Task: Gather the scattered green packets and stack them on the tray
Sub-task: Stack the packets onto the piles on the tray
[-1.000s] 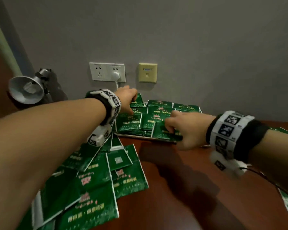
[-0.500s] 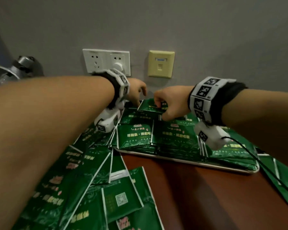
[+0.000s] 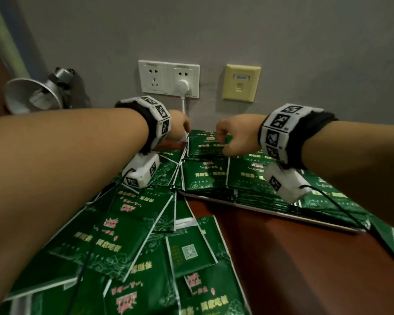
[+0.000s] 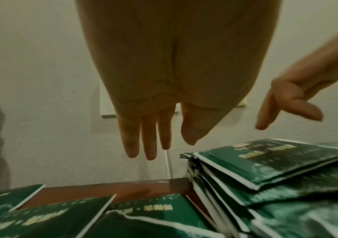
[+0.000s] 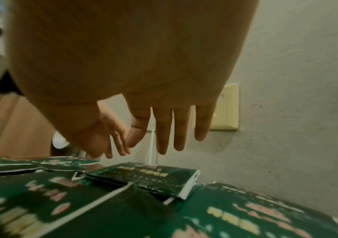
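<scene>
- A grey lamp (image 3: 31, 96) is sitting at about nine o'clock on the brown table (image 3: 293, 258), against the grey wall.
- Loose green packets (image 3: 123, 235) are lying overlapped from seven to nine o'clock; their pale and pink printing is too blurred to read, and one is showing a QR code (image 3: 188, 251).
- The left hand (image 3: 180, 127) is hanging near eleven o'clock, just left of the tray's far stack; in the left wrist view its fingers (image 4: 148, 141) are pointing down, straight and apart, holding nothing.
- A white double socket (image 3: 168, 78) is sitting on the wall at twelve o'clock with a white plug (image 3: 182, 85) in it.
- The far stack (image 3: 205, 144) is resting at twelve o'clock on the tray (image 3: 271, 212), whose metal rim is running towards three o'clock under more piled packets.
- The right hand (image 3: 237, 135) is hovering over that stack; in the right wrist view its fingers (image 5: 164, 133) are hanging straight above the top packet (image 5: 143, 177), clear of it, gripping nothing.
- A cream network plate (image 3: 241, 83) is sitting at one o'clock, its small blue label unreadable.
</scene>
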A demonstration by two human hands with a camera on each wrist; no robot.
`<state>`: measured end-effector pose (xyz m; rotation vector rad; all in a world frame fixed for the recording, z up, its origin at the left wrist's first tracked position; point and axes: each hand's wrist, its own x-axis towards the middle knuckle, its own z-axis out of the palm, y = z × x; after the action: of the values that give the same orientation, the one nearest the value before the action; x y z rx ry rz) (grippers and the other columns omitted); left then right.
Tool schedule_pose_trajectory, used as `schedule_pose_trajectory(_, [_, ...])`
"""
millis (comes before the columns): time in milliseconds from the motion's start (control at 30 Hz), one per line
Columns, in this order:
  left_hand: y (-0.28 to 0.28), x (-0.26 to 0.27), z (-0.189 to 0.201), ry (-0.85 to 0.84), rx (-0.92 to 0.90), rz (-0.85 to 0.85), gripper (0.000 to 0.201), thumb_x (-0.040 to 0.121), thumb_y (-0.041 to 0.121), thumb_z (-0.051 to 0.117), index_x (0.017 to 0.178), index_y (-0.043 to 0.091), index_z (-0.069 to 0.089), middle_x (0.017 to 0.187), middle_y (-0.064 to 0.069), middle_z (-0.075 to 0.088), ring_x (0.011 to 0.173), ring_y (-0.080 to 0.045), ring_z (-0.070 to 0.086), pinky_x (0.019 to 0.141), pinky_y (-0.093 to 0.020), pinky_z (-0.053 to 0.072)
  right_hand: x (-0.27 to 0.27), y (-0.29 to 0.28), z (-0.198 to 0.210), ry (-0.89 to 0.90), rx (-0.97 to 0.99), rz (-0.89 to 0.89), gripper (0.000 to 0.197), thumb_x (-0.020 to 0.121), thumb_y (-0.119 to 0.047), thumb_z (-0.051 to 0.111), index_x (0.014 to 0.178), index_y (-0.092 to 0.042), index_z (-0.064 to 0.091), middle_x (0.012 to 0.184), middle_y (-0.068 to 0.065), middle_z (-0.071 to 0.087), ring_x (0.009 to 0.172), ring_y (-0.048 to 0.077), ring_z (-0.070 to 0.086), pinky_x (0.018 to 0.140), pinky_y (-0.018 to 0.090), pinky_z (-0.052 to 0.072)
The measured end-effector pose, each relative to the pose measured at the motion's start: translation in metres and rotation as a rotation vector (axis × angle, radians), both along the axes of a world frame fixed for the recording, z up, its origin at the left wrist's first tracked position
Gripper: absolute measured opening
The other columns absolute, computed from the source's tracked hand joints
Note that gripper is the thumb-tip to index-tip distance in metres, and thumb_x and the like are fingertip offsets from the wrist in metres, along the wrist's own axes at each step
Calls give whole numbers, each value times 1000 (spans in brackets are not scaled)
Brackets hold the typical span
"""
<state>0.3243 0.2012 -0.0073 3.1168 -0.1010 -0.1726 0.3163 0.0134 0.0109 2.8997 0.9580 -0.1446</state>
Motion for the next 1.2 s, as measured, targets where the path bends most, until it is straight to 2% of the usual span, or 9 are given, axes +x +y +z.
schedule_pose_trajectory(267, [-53,-62,18,-12,97,-105,49,90,2,48,137,18,48,138,-10,51,121,-28,53,94,-34,48,-84,-82,0,-39,-149,-115,25,88,-35,57,109,-24,52,104,0,60,88,24,55,73,31,46])
schedule_pose_trajectory(433, [-113,-112,19,57,162,-233,47,91,7,51,136,21,48,135,-8,52,115,-27,55,94,-39,50,-143,-162,-16,64,-239,-358,37,86,-35,59,115,-14,61,112,10,66,101,31,61,81,30,51])
schedule_pose_trajectory(533, [-154,-146,12,79,186,-320,43,90,8,51,132,21,52,134,-7,54,115,-26,56,94,-37,49,-173,-216,-29,101,-235,-492,26,88,-41,59,104,-21,64,112,5,66,109,29,61,83,27,49])
schedule_pose_trajectory(633, [-196,-183,-2,131,166,-386,43,91,13,54,133,18,51,134,-6,54,116,-26,55,88,-31,47,-191,-262,-46,113,-156,-647,54,89,-45,60,129,-9,56,125,13,62,116,29,59,91,30,47])
schedule_pose_trajectory(700, [-220,-204,-19,165,127,-433,45,92,22,58,135,16,49,133,-6,54,117,-26,54,87,-30,44,-203,-286,-55,115,-83,-707,54,95,-38,55,138,-8,46,135,16,55,122,31,54,92,30,43])
schedule_pose_trajectory(800, [-252,-224,-47,171,54,-479,62,84,45,69,135,16,48,135,-6,53,116,-25,55,90,-29,45,-214,-310,-64,75,-52,-668,73,85,-37,65,147,-17,33,138,13,51,120,31,55,91,33,47])
schedule_pose_trajectory(900, [-275,-231,-61,206,61,-423,92,77,60,69,150,22,30,153,-7,32,135,-29,40,109,-37,37,-211,-319,-69,66,-5,-600,83,82,-35,67,152,-23,25,145,11,43,123,31,53,96,37,49])
schedule_pose_trajectory(1100, [-291,-224,-61,284,113,-338,106,72,64,71,155,26,16,161,-7,12,145,-30,23,116,-44,28,-178,-313,-71,36,-97,-597,99,80,-47,71,154,-36,6,162,11,9,143,45,18,114,55,28])
schedule_pose_trajectory(1200, [-291,-220,-64,281,103,-324,107,71,64,72,154,29,15,162,-5,10,146,-29,21,117,-44,25,-169,-316,-71,81,-166,-523,84,89,-48,62,155,-31,13,156,11,31,136,38,39,108,46,40])
